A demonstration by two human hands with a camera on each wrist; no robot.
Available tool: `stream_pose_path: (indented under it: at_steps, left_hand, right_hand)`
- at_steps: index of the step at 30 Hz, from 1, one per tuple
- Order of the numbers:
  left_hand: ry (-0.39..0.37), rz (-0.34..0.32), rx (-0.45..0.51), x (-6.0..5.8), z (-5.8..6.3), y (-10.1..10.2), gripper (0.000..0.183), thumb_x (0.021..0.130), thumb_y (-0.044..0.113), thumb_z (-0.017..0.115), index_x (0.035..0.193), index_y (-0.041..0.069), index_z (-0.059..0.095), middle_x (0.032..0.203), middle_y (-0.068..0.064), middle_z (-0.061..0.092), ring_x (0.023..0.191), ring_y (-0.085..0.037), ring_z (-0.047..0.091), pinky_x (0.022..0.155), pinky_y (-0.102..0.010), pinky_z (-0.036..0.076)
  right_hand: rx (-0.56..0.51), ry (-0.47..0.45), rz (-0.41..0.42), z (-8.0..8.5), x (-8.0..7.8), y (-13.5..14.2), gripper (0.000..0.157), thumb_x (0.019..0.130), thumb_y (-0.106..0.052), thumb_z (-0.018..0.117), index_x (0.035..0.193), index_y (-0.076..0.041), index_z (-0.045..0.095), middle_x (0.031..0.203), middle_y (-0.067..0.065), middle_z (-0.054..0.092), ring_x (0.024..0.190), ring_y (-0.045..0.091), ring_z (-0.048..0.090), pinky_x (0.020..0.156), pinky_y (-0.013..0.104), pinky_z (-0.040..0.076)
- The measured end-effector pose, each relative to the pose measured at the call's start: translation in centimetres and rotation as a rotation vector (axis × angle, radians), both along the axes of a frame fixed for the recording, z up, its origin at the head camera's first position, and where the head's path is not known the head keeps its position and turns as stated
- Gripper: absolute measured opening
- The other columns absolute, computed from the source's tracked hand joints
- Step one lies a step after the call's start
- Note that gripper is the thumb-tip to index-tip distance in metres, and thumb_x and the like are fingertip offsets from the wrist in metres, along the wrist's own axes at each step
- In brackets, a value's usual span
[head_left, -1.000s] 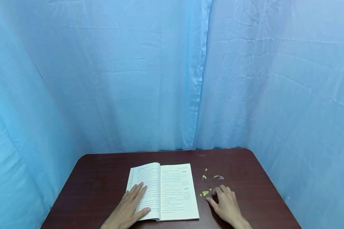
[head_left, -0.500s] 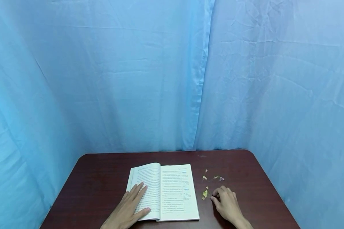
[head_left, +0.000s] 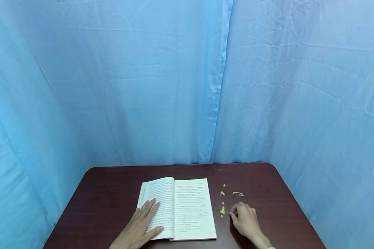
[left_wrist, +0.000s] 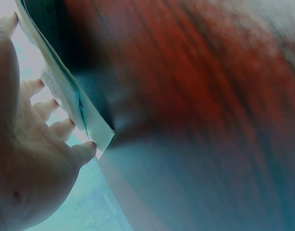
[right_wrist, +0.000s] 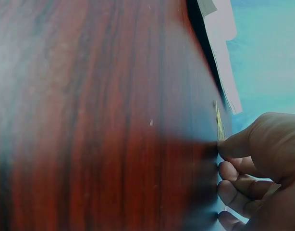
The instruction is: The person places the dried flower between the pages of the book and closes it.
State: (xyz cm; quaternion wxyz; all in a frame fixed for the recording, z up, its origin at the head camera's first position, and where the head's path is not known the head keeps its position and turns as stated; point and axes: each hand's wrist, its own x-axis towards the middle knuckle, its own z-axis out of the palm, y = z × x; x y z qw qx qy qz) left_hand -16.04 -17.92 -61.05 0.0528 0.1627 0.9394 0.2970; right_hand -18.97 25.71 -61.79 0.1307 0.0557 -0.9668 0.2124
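Note:
An open book (head_left: pixel 193 207) lies on the dark red-brown table, printed pages up. My left hand (head_left: pixel 138 224) rests on its left page with the fingers spread; the left wrist view shows the fingertips (left_wrist: pixel 61 126) along the page near the book's edge. To the right of the book, thumb and forefinger of my right hand (head_left: pixel 244 219) pinch the thin stem of a small dried yellow flower sprig (head_left: pixel 222 210). Its flower heads point left toward the book. In the right wrist view the yellow sprig (right_wrist: pixel 220 122) sticks out past the thumb tip.
Beyond the right hand lie two more dried sprigs, a pale one (head_left: pixel 222 193) and a purple one (head_left: pixel 241 194). The table (head_left: pixel 106 193) has rounded far corners. Light blue curtains (head_left: pixel 162 103) hang behind it and at both sides.
The yellow sprig has turned, its flower heads now more upright in the head view. The right thumb has drawn in to the forefinger at the stem. The left hand stays on the page.

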Motion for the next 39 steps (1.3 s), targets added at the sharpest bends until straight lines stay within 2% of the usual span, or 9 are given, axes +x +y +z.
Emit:
stream_pose_path:
  at_steps: [8, 15, 22, 28, 39]
  left_hand:
    - [0.008, 0.003, -0.003, 0.09, 0.13, 0.04, 0.094, 0.107, 0.071, 0.062, 0.177, 0.012, 0.038, 0.188, -0.015, 0.03, 0.175, -0.049, 0.025, 0.133, -0.085, 0.021]
    - [0.053, -0.004, 0.003, 0.26, 0.18, -0.03, 0.09, 0.108, 0.067, 0.064, 0.176, 0.011, 0.041, 0.187, -0.016, 0.033, 0.173, -0.05, 0.028, 0.132, -0.084, 0.025]
    - [0.086, -0.01, -0.007, 0.31, 0.16, -0.05, 0.089, 0.109, 0.067, 0.064, 0.175, 0.012, 0.042, 0.186, -0.016, 0.035, 0.172, -0.051, 0.031, 0.131, -0.084, 0.029]
    - [0.082, -0.015, -0.003, 0.26, -0.02, -0.11, 0.088, 0.109, 0.066, 0.064, 0.175, 0.012, 0.042, 0.186, -0.016, 0.035, 0.172, -0.051, 0.031, 0.131, -0.084, 0.028]
    - [0.086, -0.015, -0.005, 0.32, 0.0, -0.14, 0.088, 0.109, 0.067, 0.063, 0.175, 0.013, 0.042, 0.186, -0.015, 0.035, 0.172, -0.05, 0.031, 0.13, -0.084, 0.029]
  right_hand:
    - [-0.028, -0.024, 0.003, 0.24, -0.11, 0.07, 0.018, 0.09, -0.006, 0.088, 0.092, -0.017, 0.075, 0.082, -0.009, 0.069, 0.083, 0.011, 0.064, 0.091, 0.053, 0.053]
    - [-0.039, -0.038, 0.005, 0.4, -0.18, 0.03, 0.018, 0.089, -0.005, 0.088, 0.089, -0.018, 0.076, 0.079, -0.011, 0.068, 0.082, 0.009, 0.063, 0.092, 0.051, 0.052]
    - [-0.039, -0.013, 0.01, 0.31, -0.23, -0.11, 0.017, 0.088, -0.005, 0.085, 0.085, -0.019, 0.076, 0.078, -0.013, 0.066, 0.081, 0.008, 0.062, 0.092, 0.052, 0.052]
    - [-0.044, -0.02, 0.0, 0.24, -0.2, -0.32, 0.017, 0.088, -0.008, 0.087, 0.084, -0.02, 0.075, 0.076, -0.013, 0.065, 0.078, 0.006, 0.059, 0.091, 0.05, 0.051]
    - [-0.029, -0.065, -0.024, 0.24, -0.45, -0.58, 0.017, 0.091, -0.009, 0.088, 0.086, -0.019, 0.076, 0.074, -0.012, 0.067, 0.077, 0.008, 0.062, 0.093, 0.057, 0.053]
